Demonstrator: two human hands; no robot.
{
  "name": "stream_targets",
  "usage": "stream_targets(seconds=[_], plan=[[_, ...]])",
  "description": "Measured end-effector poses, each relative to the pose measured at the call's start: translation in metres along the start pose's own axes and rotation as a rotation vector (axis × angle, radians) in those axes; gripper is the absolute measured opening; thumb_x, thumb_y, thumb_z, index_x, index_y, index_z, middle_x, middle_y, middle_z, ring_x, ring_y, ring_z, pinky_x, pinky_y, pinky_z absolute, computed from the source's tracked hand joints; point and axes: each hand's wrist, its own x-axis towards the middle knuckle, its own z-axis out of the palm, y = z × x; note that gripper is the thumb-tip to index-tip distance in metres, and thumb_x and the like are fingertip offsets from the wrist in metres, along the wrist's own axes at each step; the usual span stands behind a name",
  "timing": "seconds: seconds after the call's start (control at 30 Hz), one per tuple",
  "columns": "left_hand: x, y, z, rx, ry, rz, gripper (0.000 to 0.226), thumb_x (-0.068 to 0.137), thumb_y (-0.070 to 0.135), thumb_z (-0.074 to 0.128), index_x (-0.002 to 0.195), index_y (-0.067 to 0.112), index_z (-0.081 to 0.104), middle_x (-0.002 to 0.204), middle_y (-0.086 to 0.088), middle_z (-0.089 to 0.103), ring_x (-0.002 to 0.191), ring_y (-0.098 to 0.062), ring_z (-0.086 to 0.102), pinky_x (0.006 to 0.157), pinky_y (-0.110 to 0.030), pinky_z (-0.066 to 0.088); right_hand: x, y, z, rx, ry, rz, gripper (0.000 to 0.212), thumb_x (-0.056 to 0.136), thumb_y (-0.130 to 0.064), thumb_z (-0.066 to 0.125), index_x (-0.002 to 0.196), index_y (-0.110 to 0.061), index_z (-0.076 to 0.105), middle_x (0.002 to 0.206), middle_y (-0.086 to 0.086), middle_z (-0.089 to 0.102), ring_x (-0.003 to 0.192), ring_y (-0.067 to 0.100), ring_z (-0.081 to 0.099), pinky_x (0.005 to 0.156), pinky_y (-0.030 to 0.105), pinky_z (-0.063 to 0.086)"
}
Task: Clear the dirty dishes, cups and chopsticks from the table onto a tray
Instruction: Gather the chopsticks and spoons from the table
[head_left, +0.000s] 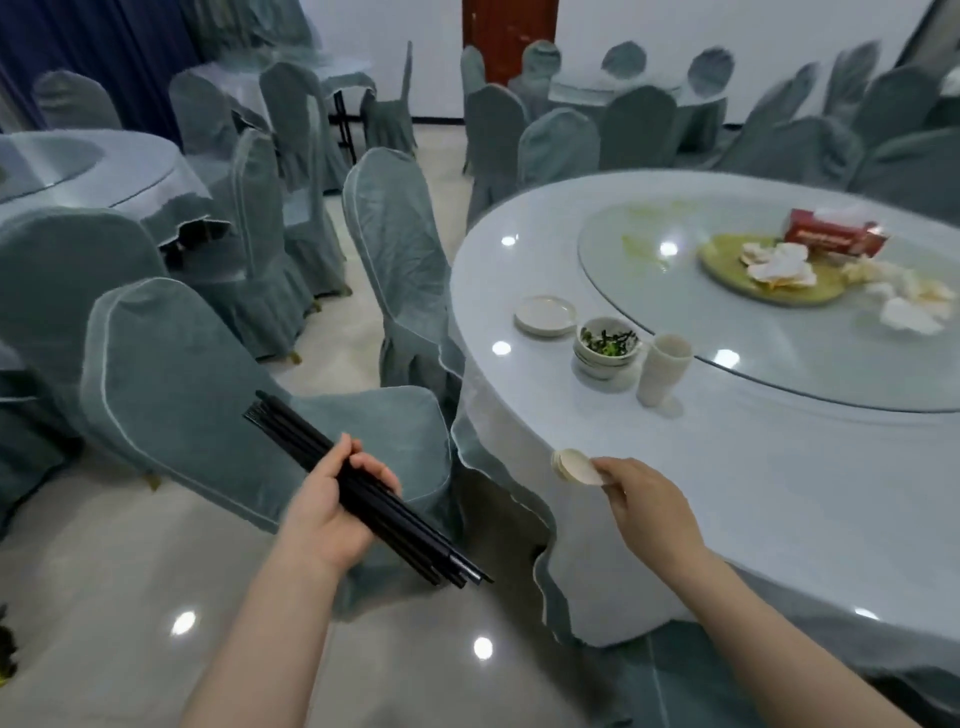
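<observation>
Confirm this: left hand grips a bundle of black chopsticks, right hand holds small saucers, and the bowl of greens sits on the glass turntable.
Not the bowl: the head view shows it on the table, outside the glass turntable. The left hand grips the chopsticks; the right hand holds the saucers.

The chopsticks (363, 488) are plain black, and the small dishes (574, 466) at the edge of the counter (779, 493) are cream, matching the saucers (545, 315) and cups (664, 370) further in. The counter's cloth is pale blue-white, the chair covers (208, 415) dusty teal with lighter piping. Beyond the cups, an olive-green platter (769, 270) carries white scraps beside a red tissue box (831, 236).
</observation>
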Motion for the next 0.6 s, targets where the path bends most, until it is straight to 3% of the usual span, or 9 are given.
stream_targets(seconds=[0.33, 0.6], plan=[[0.148, 0.054, 0.053, 0.147, -0.064, -0.317, 0.024, 0.094, 0.026, 0.052, 0.072, 0.017, 0.050, 0.051, 0.008, 0.050, 0.044, -0.006, 0.053, 0.053, -0.022, 0.051, 0.050, -0.005, 0.029, -0.057, 0.008, 0.468, 0.028, 0.095, -0.014, 0.048, 0.118, -0.024, 0.062, 0.104, -0.004, 0.064, 0.086, 0.015, 0.057, 0.072, 0.029, 0.045], [0.265, 0.074, 0.125, 0.289, -0.110, -0.294, 0.028, 0.097, 0.029, 0.045, 0.070, 0.021, 0.046, 0.048, 0.011, 0.048, 0.043, -0.002, 0.051, 0.057, -0.021, 0.047, 0.098, 0.033, 0.046, -0.061, 0.082, 0.666, 0.027, 0.094, -0.013, 0.050, 0.117, -0.022, 0.063, 0.106, -0.005, 0.050, 0.082, 0.014, 0.056, 0.074, 0.030, 0.048]])
